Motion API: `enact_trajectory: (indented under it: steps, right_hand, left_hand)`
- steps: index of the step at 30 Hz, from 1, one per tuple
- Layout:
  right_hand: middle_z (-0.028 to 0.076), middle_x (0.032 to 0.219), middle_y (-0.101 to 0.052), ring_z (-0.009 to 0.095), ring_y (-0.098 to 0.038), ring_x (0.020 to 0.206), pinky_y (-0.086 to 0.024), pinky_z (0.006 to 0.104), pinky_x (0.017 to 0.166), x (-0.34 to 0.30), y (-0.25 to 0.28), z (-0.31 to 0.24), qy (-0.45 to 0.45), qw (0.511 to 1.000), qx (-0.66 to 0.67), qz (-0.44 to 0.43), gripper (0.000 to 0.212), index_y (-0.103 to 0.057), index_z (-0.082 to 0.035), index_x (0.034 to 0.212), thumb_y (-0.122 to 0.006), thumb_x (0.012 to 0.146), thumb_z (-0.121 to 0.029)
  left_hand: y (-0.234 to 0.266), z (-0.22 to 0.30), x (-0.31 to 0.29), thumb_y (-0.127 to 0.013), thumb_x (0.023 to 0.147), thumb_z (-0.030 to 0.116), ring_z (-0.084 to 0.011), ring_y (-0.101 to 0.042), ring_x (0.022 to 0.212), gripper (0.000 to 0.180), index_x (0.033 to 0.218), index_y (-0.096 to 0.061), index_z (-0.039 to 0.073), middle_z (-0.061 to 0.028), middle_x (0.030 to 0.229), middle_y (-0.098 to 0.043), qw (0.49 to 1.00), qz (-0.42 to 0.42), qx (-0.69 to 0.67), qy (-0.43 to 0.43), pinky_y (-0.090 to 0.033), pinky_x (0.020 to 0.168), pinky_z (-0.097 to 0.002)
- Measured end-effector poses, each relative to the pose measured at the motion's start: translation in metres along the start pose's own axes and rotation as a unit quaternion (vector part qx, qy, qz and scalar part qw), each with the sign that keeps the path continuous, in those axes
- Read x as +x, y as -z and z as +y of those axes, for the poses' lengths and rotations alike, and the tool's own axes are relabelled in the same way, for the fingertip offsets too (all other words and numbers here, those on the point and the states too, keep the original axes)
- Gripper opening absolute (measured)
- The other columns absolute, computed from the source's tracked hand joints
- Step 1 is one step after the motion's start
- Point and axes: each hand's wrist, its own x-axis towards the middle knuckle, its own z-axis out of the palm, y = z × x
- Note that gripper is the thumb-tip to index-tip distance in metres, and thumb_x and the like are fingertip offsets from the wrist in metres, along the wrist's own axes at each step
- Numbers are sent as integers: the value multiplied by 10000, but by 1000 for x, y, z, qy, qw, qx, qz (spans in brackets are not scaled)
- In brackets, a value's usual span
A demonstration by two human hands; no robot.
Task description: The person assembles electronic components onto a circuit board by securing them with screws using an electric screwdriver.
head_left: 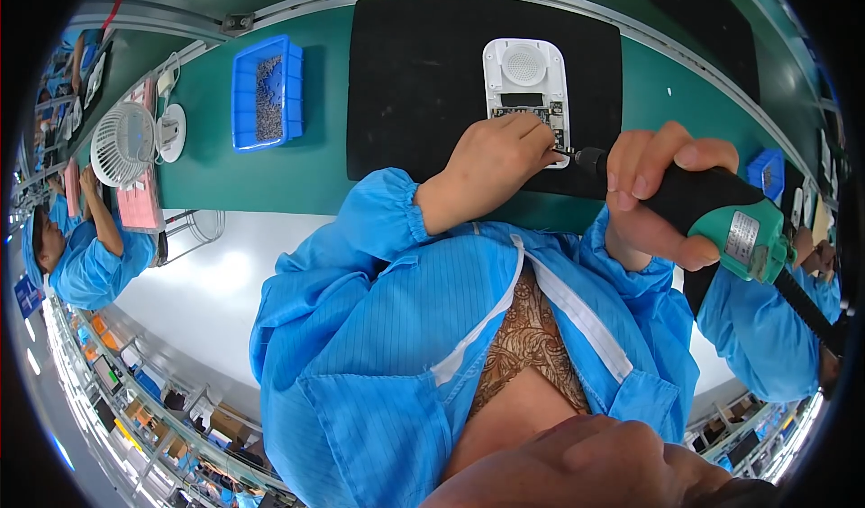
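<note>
A white plastic housing (496, 75) with a round perforated grille lies on the black mat (414, 84). A circuit board (557, 116) sits in its near part, partly covered by my left hand (496, 156). The fingers of that hand are closed together at the board's near edge, beside the driver tip; what they pinch, if anything, is hidden. My right hand (662, 183) is wrapped round an electric screwdriver (712, 206) with a black and green body. The tool lies nearly level, its bit pointing left at the housing's near right corner.
A blue bin (293, 93) of small screws stands left of the mat on the green table (315, 174). Farther left is a white fan (126, 143). A smaller blue bin (766, 170) stands at right. Co-workers in blue sit on both sides; a cable (806, 310) trails from the screwdriver.
</note>
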Motion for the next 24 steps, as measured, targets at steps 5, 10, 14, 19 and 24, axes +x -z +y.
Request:
enact_trajectory:
  steps: [5, 10, 14, 19, 24]
  right_hand:
    - [69, 737, -523, 125, -508, 516, -428, 256, 499, -3, -1, 1, 0, 999, -48, -1, 738, -445, -41, 1096, -702, 732, -630]
    - [68, 737, -526, 122, -506, 513, -428, 260, 495, -5, -5, 3, -4, 997, -78, 2, 749, -443, -46, 1085, -695, 719, -649]
    - [60, 703, -520, 116, -490, 487, -416, 257, 468, -12, 1, 9, -7, 991, -133, 27, 761, -444, -50, 1072, -679, 711, -677]
    - [57, 680, -514, 107, -473, 465, -405, 245, 444, -22, 7, 12, -15, 984, -164, 64, 759, -445, -49, 1072, -646, 729, -695]
    - [57, 679, -510, 103, -465, 459, -407, 239, 440, -24, 6, 16, -23, 980, -181, 83, 750, -444, -45, 1074, -636, 745, -691]
  left_hand:
    - [-1, 3, -1, -726, 737, 102, -257, -614, 655, 159, 809, -595, 46, -83, 743, -573, 1000, -3, 4, -3, -498, 550, -343]
    - [0, 4, -4, -726, 743, 111, -258, -621, 682, 179, 858, -605, 46, -88, 788, -590, 1000, -9, 26, -4, -506, 573, -340]
    - [41, -3, 6, -745, 747, 142, -280, -643, 780, 359, 1068, -618, 46, -119, 935, -638, 994, 45, 96, 2, -528, 672, -352]
    - [148, -86, -20, -612, 876, 182, -302, -632, 792, 132, 948, -661, 82, -108, 876, -659, 892, 149, 375, 205, -509, 665, -387]
    - [207, -175, -86, -653, 825, 163, -308, -642, 827, 192, 976, -657, 44, -125, 929, -671, 866, 65, 352, 348, -504, 725, -382]
